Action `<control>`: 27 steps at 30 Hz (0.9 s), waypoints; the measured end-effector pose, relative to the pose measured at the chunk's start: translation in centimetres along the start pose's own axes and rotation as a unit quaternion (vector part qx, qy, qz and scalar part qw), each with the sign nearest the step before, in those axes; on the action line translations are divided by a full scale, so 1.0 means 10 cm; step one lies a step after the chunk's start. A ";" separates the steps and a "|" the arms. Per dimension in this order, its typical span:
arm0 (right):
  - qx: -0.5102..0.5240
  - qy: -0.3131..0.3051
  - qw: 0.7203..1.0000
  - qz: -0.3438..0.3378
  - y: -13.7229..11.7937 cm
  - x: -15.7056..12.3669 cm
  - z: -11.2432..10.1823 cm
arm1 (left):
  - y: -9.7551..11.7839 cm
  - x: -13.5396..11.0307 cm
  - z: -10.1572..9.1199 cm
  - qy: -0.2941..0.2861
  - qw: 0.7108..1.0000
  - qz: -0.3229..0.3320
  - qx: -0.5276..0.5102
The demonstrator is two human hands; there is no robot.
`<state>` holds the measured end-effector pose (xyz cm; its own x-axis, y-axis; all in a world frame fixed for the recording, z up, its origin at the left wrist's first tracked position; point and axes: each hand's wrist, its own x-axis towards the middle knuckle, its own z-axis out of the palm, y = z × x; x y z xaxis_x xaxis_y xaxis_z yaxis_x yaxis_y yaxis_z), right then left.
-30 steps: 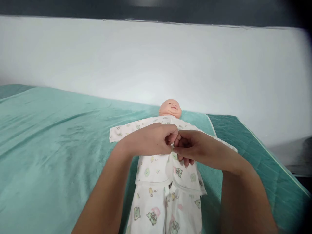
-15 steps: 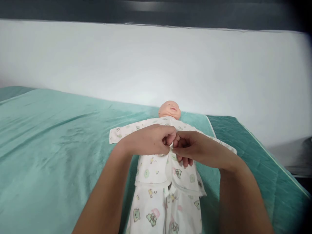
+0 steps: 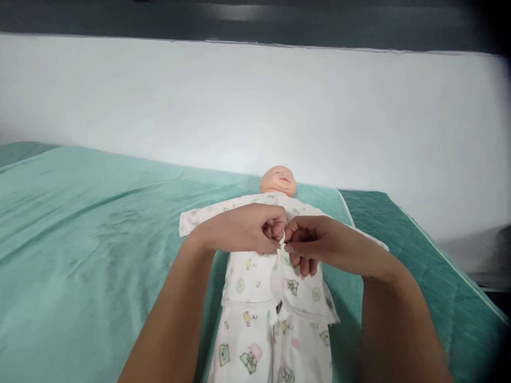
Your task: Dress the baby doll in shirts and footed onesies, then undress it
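A baby doll lies on its back in a white baby shirt and matching trousers, printed with bears and other small figures. Over its chest, my left hand pinches the shirt's front edge between thumb and fingers. Facing it, my right hand pinches the other side of the opening. A thin pale strip curves up in the small gap between my fingertips; whether it is a tie or the edge trim I cannot tell. Both sleeves lie spread outward.
Under the doll is a light green blanket. A darker green quilted cover shows at the right. A white wall rises behind the doll's head, with a dark band above it.
My right hand has shifted slightly right, so the gap between my fingertips is wider and more of the pale strip shows. My left hand has barely moved.
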<state>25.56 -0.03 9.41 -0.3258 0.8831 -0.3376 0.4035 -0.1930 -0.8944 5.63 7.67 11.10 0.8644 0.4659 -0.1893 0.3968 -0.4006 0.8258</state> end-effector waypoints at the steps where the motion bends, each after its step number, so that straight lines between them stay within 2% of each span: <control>1: -0.004 -0.001 1.000 0.000 0.00 0.00 0.00 | 0.00 0.00 0.00 -0.004 1.000 -0.004 0.002; 11: 0.007 0.007 1.000 -0.010 0.01 0.00 0.01 | 0.06 -0.10 -0.03 -0.022 0.997 -0.042 0.066; 19: 0.008 0.008 1.000 -0.015 0.01 0.02 0.02 | 0.07 -0.07 0.01 0.017 0.994 -0.028 0.100; 27: 0.049 0.026 0.997 -0.046 0.03 0.01 0.01 | 0.08 -0.05 0.05 0.006 0.995 -0.009 0.100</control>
<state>25.58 -0.05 9.09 -0.3124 0.9192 -0.2399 0.2880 -0.1490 -0.9460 5.64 6.74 11.57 0.8533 0.4832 -0.1957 0.4666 -0.5404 0.7002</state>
